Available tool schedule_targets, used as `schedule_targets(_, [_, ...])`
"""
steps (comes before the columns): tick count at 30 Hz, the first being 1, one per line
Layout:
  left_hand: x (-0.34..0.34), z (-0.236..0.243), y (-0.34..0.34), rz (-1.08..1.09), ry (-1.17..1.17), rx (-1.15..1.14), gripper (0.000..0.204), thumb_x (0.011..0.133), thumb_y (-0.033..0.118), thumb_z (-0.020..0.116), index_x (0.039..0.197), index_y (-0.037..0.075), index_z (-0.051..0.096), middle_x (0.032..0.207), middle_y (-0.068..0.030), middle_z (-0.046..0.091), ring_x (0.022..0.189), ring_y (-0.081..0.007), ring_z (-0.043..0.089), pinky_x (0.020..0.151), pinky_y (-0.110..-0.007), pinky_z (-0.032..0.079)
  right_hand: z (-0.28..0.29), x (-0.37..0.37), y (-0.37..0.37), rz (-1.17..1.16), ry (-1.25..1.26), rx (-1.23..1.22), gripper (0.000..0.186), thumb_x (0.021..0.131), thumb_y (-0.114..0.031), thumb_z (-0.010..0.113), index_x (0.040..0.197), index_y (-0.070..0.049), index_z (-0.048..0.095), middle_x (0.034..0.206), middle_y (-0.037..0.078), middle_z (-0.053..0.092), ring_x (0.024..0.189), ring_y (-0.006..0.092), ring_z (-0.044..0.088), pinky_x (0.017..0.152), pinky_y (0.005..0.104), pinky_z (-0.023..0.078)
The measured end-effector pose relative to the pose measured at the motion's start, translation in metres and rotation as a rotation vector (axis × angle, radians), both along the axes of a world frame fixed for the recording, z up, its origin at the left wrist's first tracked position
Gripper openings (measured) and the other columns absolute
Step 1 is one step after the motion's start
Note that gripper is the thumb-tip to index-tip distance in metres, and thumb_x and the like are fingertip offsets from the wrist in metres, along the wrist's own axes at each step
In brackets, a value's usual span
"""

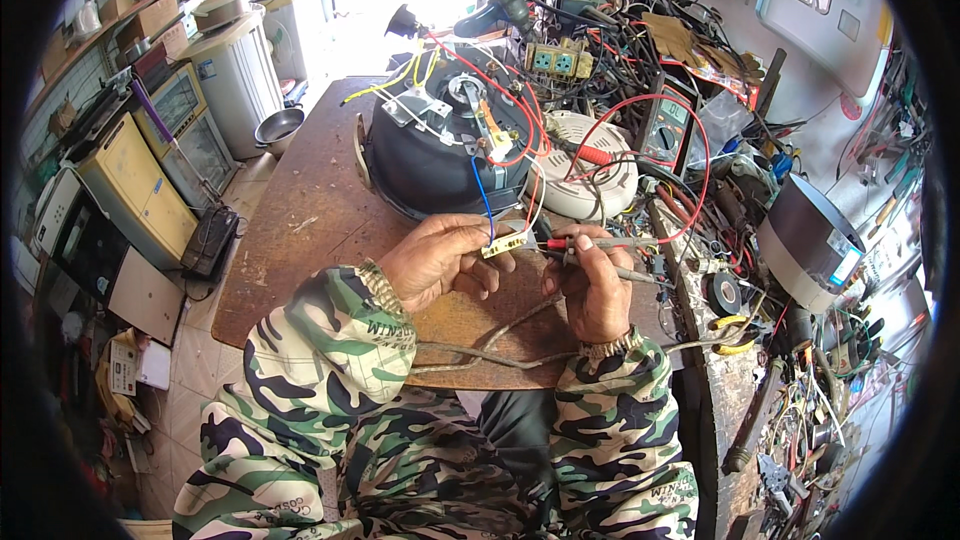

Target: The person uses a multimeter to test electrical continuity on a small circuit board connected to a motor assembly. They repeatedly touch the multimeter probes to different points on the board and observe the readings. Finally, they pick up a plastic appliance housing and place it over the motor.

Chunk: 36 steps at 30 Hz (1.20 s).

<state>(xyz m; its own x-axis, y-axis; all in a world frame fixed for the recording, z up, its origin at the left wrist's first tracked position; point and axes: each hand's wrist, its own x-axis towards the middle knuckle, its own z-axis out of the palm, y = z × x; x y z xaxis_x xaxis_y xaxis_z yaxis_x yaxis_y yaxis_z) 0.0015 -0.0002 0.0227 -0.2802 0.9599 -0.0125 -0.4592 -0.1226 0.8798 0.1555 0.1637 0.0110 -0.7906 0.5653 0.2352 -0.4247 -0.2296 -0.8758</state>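
Observation:
In my left hand point(440, 260) is a small pale board point(505, 245) with wires, held by the fingertips. My right hand point(595, 290) grips two test probes point(630, 241), one red-tipped, with their tips at or near the board's right end; exact contact is unclear. Behind both hands stands an upturned black appliance housing point(425, 165) with coloured wires and metal parts on top. To its right are a white round plastic piece point(610, 175) and a multimeter point(668, 120), from which a red lead loops down. A braided cord point(470, 355) lies on the wooden table below my hands.
The worn wooden table point(280, 240) has a tangled pile of cables point(610, 0) at the back. Along the right are tools, a tape roll point(722, 295) and a dark cylinder point(805, 230). Old appliances point(140, 190) and a pan point(280, 130) stand on the left floor.

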Motion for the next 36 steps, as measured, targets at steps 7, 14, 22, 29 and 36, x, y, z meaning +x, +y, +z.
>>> schedule_targets(7, [-0.005,-0.004,0.0,0.044,-0.032,-0.015,0.032,0.097,0.013,0.055,0.124,-0.005,0.057,0.098,-0.014,0.067,0.079,-0.0192,0.067,0.067,-0.032,0.057,0.002,0.001,-0.001,0.018,0.005,-0.003,0.034,0.095,-0.023,0.055,0.108,0.007,0.061,0.08,0.01,0.059,0.063,0.0172,0.057,0.055,0.0283,0.048])
schedule_targets(14, [-0.002,0.0,0.0,0.037,-0.033,-0.027,0.033,0.095,0.012,0.058,0.123,-0.004,0.058,0.092,-0.0088,0.065,0.076,-0.0162,0.065,0.067,-0.03,0.057,0.003,0.002,-0.002,0.007,-0.021,0.001,0.033,0.095,-0.022,0.054,0.108,0.007,0.061,0.081,0.01,0.06,0.062,0.0169,0.058,0.055,0.0279,0.048])
schedule_targets(22, [-0.005,0.0,0.0,0.026,0.015,0.02,0.036,0.094,0.012,0.046,0.123,-0.006,0.058,0.093,-0.0093,0.064,0.077,-0.0173,0.063,0.068,-0.03,0.055,0.001,0.001,-0.001,0.01,-0.009,0.008,0.032,0.095,-0.023,0.055,0.108,0.007,0.061,0.082,0.011,0.061,0.061,0.018,0.058,0.054,0.028,0.048])
schedule_targets(29, [0.003,0.006,-0.001,0.03,0.256,0.115,0.049,0.09,0.013,0.053,0.134,-0.008,0.051,0.099,-0.0098,0.065,0.085,-0.0155,0.062,0.077,-0.029,0.052,0.011,-0.008,0.003,0.017,-0.054,-0.088,0.028,0.094,-0.02,0.057,0.103,0.006,0.061,0.082,0.012,0.063,0.059,0.0189,0.059,0.05,0.0298,0.048])
schedule_targets(36, [0.009,0.01,0.002,0.122,0.369,0.03,0.035,0.098,0.016,0.057,0.126,-0.005,0.056,0.097,-0.0097,0.066,0.082,-0.0157,0.065,0.075,-0.029,0.054,0.038,-0.029,0.033,0.131,-0.156,0.028,0.027,0.093,-0.018,0.057,0.1,0.006,0.065,0.083,0.011,0.064,0.058,0.0175,0.057,0.047,0.0288,0.043])
